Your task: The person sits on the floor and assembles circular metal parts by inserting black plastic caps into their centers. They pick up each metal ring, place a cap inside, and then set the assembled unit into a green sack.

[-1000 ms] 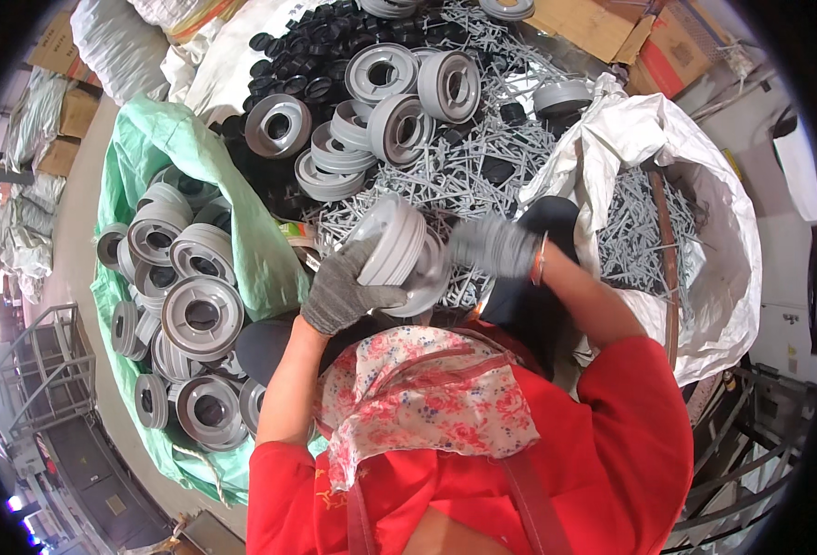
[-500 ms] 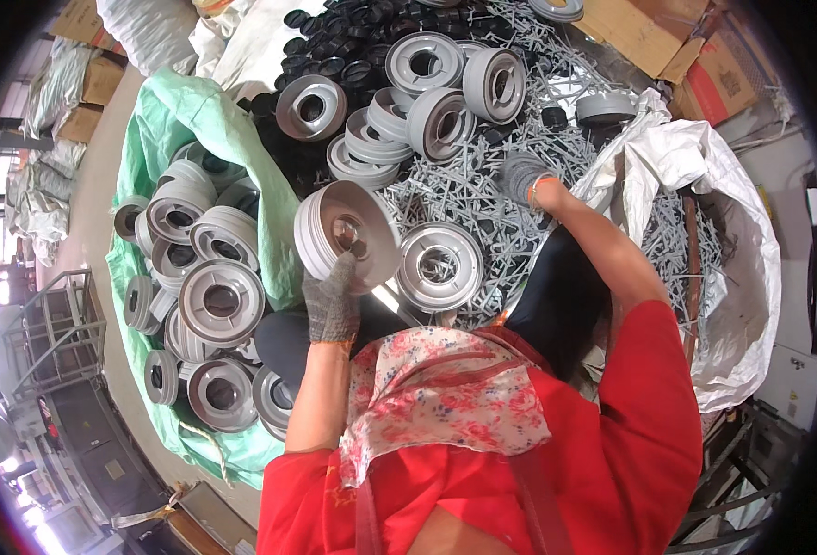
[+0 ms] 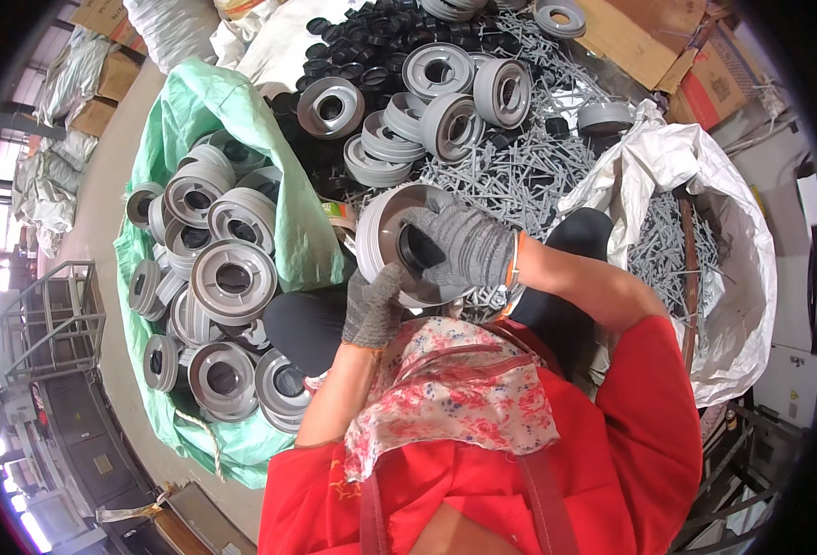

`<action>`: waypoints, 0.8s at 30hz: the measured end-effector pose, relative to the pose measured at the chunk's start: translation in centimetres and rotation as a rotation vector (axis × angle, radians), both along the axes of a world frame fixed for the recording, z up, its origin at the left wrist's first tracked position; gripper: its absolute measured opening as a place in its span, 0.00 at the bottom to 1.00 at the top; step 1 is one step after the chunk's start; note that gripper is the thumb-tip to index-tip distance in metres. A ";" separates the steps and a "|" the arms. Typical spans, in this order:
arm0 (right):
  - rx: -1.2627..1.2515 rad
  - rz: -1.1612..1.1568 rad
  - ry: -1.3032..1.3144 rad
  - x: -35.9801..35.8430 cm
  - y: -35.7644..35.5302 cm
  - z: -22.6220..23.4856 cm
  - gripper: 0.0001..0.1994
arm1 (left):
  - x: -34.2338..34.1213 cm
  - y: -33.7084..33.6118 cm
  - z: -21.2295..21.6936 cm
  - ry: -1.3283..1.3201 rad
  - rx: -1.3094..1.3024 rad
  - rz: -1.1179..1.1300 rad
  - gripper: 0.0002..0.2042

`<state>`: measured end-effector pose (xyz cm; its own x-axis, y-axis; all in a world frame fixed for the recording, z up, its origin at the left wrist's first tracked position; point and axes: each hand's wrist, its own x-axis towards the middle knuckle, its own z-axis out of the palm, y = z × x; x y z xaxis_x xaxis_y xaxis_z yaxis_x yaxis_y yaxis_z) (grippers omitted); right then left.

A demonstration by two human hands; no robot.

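Note:
My left hand (image 3: 373, 307), in a grey knit glove, grips the near left wall of a grey round plastic housing (image 3: 369, 242) with a ribbed outside. The housing is tilted, with its hollow side toward my right hand. My right hand (image 3: 471, 244), gloved too, reaches into it and holds a black round cap (image 3: 417, 248) against the inside. Whether the cap sits in the housing's centre hole cannot be seen. Just beyond lie several grey housings (image 3: 452, 128), heaped by black caps (image 3: 362, 55) and thin grey plastic pegs (image 3: 533, 176).
At the left stands a green woven sack (image 3: 288, 231) with several grey housings (image 3: 234, 282) in it. A white sack (image 3: 742, 231) at the right holds more grey pegs (image 3: 660, 259). Cardboard boxes (image 3: 718, 79) stand at the far right. A metal step frame (image 3: 52, 314) is at the far left.
My right hand has come from the peg pile to the inside of the housing, and a black cap now shows at its fingers. My left hand has shifted right with the housing.

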<state>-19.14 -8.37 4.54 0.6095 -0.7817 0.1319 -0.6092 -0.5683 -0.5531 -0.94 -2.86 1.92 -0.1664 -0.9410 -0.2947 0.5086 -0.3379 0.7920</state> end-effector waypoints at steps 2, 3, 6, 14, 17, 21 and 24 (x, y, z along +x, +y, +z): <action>-0.239 -0.008 0.037 0.7 0.9 -0.2 0.27 | 0.3 0.1 0.3 -0.015 0.050 0.008 0.29; -0.242 0.043 0.046 0.5 1.0 -0.6 0.26 | 0.6 0.2 0.5 -0.005 0.067 -0.029 0.29; -0.264 0.201 0.120 0.7 1.2 -0.8 0.24 | 1.9 0.2 1.5 -0.097 0.181 -0.137 0.26; -0.223 0.263 -0.070 0.5 1.8 -1.0 0.27 | 2.3 0.7 1.5 -0.024 0.149 -0.179 0.27; 0.050 -0.009 -0.236 1.2 2.0 -2.0 0.34 | 1.2 1.6 2.9 -0.162 -0.003 -0.069 0.24; 1.034 -0.065 -0.326 1.3 0.5 -1.0 0.33 | 1.3 1.9 1.1 -0.336 -0.086 0.046 0.24; 0.633 0.029 -0.088 1.4 1.3 -1.0 0.32 | 2.4 2.0 0.8 -0.219 -0.013 0.052 0.24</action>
